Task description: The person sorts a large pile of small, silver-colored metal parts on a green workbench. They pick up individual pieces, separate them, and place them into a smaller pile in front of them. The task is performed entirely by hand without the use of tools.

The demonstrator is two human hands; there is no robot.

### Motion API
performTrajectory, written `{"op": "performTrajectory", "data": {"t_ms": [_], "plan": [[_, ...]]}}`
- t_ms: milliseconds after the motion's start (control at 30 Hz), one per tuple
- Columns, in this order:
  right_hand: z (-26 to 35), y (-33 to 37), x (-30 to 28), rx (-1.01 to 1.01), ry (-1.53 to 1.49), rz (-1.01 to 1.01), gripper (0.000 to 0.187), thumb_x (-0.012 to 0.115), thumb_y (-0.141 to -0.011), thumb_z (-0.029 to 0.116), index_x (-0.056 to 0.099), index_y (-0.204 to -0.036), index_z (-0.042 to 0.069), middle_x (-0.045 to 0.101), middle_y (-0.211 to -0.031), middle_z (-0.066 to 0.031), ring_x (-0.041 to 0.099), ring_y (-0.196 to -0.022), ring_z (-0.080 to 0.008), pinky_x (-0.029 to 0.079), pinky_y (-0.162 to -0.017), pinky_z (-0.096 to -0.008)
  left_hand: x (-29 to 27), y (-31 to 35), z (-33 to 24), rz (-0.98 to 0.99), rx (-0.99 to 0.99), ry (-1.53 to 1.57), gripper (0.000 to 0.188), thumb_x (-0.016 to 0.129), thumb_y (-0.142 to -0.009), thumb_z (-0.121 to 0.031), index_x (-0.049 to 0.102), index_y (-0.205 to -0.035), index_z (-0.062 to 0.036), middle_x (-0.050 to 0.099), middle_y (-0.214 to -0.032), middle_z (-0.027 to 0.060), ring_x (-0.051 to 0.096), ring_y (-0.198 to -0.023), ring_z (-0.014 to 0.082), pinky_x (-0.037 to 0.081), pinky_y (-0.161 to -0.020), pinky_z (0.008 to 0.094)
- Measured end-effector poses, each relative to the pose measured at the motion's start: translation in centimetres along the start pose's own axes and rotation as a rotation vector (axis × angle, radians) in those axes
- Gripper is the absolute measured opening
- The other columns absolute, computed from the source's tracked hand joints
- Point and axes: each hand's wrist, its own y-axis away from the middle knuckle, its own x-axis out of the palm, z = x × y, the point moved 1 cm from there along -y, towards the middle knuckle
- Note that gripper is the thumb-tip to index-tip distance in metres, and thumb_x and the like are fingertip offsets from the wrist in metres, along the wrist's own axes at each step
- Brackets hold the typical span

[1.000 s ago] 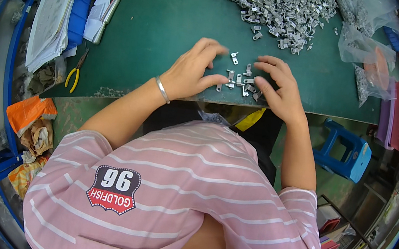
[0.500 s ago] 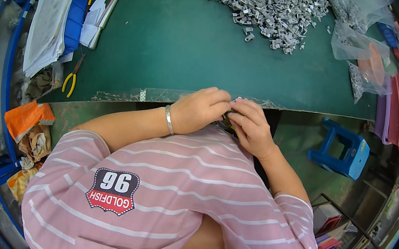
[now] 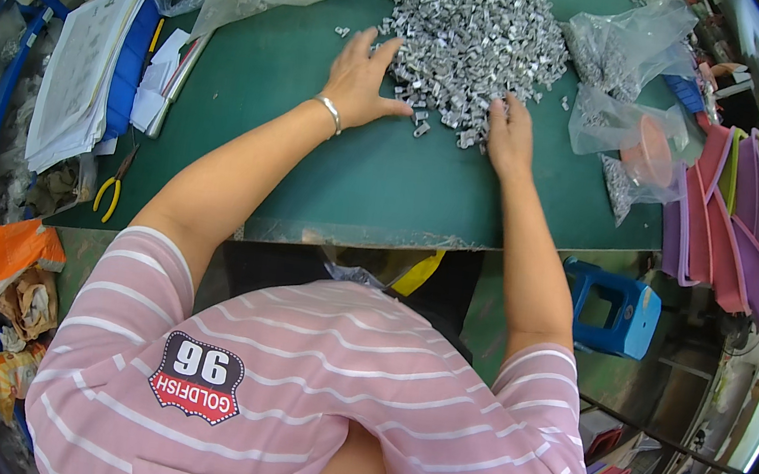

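A broad heap of small silvery metal clips (image 3: pixel 474 45) lies on the green tabletop (image 3: pixel 347 190). At its left edge is my left hand (image 3: pixel 362 79), fingers and thumb spread wide, with nothing in its grasp. My right hand (image 3: pixel 510 137) rests at the heap's near right side, its fingers stretched forward against the outermost pieces. A few loose clips lie between the two hands, close to my left thumb. Both forearms reach across the table's near edge, and a silver bracelet (image 3: pixel 329 114) circles my left wrist.
Clear plastic bags of small metal parts (image 3: pixel 609 62) lie right of the heap. Pliers with yellow handles (image 3: pixel 108 194) and a paper stack (image 3: pixel 87 73) on a blue bin are at the left. A blue stool (image 3: pixel 612 308) and pink and purple plastic bins (image 3: pixel 718 217) stand at the right.
Both hands have moved from close together at the table's near edge, out to the heap, and apart to its two sides. My left fingers have spread.
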Motion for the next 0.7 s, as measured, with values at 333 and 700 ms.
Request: {"op": "performTrajectory", "data": {"t_ms": [333, 700], "plan": [[8.4, 6.9, -0.1, -0.148, -0.214, 0.089, 0.031, 0.052, -0.096, 0.011, 0.063, -0.124, 0.002, 0.061, -0.132, -0.0173, 0.046, -0.132, -0.0417, 0.034, -0.113, -0.0452, -0.9, 3.3, -4.0, 0.347, -0.018, 0.368, 0.095, 0.093, -0.056, -0.024, 0.046, -0.139, -0.0189, 0.033, -0.149, 0.0249, 0.033, -0.138, 0.0438, 0.032, -0.114, 0.0479], [8.2, 12.7, -3.9, -0.007, -0.493, -0.066, 0.017, 0.056, -0.094, 0.001, 0.068, -0.106, -0.002, 0.067, -0.105, -0.0111, 0.062, -0.1, -0.0186, 0.049, -0.089, -0.0304, -5.1, 11.5, -5.3, 0.097, -0.021, 0.448, 0.042, 0.079, -0.073, -0.004, 0.067, -0.113, -0.0097, 0.054, -0.133, 0.0151, 0.054, -0.118, 0.0357, 0.044, -0.1, 0.0401]]}}
